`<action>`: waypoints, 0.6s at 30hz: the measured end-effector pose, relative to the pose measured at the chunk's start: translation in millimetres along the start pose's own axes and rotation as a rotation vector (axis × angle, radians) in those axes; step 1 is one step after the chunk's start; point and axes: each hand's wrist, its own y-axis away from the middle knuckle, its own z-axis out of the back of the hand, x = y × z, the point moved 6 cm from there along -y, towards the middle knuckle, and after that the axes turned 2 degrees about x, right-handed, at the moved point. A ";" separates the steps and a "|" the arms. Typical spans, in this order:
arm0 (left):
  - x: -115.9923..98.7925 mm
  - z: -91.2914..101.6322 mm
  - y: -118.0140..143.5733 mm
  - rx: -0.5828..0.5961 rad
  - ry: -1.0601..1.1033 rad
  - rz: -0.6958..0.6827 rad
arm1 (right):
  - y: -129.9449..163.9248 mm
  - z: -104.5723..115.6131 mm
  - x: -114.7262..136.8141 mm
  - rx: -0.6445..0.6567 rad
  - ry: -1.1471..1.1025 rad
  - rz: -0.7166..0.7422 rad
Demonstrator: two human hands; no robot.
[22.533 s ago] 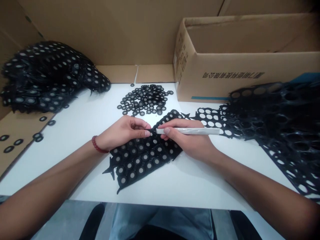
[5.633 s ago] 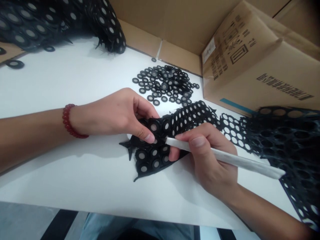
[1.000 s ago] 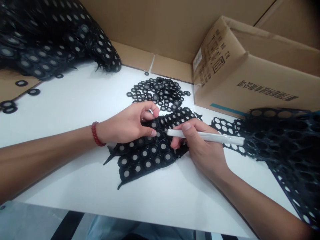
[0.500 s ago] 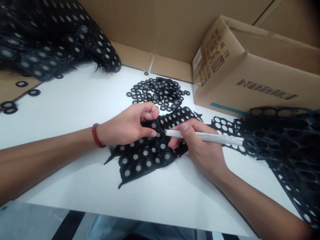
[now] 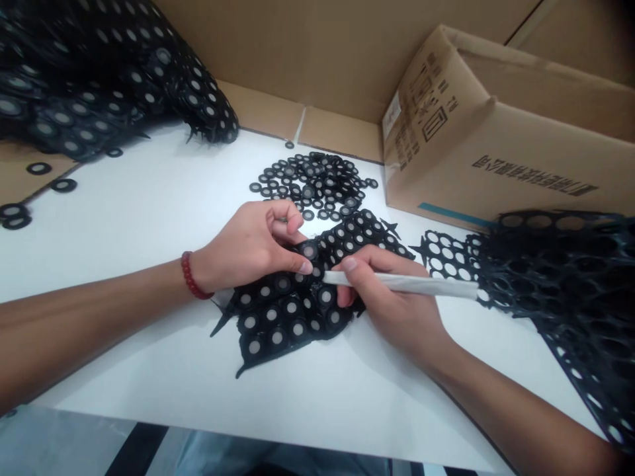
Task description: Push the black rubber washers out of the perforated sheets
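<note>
A black rubber sheet (image 5: 278, 325) with rows of round, grey-centred rings lies on the white table, its edges ragged. At the sheet's upper left edge is my left hand (image 5: 253, 241), wearing a red bead bracelet; the thumb presses on top and the fingers curl in, pinching the sheet. My right hand (image 5: 397, 297) is closed round a slim white pen-like tool (image 5: 426, 285), held nearly level. The tool's front end is over the sheet, close to my left thumb; its very tip cannot be made out. Behind my hands is a pile of loose black rings (image 5: 322, 182).
A large cardboard box (image 5: 520, 152) stands at the back right. Black sheets with punched-out holes (image 5: 560, 277) are heaped in front of it. At the back left bulges a big stack of ring-filled sheets (image 5: 124, 73), with several stray rings (image 5: 64, 186) near it.
The tool's front end has moved slightly down and left, and my right hand with it. My left hand has shifted a little left, still at the sheet. The sheet's near part sits slightly lower.
</note>
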 end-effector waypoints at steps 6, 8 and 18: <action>-4.9 -1.9 -0.8 0.141 -0.048 0.014 | -6.7 10.8 -18.2 -0.102 -0.316 -0.100; -5.9 -2.1 -1.8 0.129 -0.071 0.037 | -7.5 11.6 -17.4 -0.093 -0.290 -0.082; -8.2 -12.2 -9.4 0.123 -0.159 0.000 | -6.7 14.6 -12.5 -0.088 -0.234 -0.010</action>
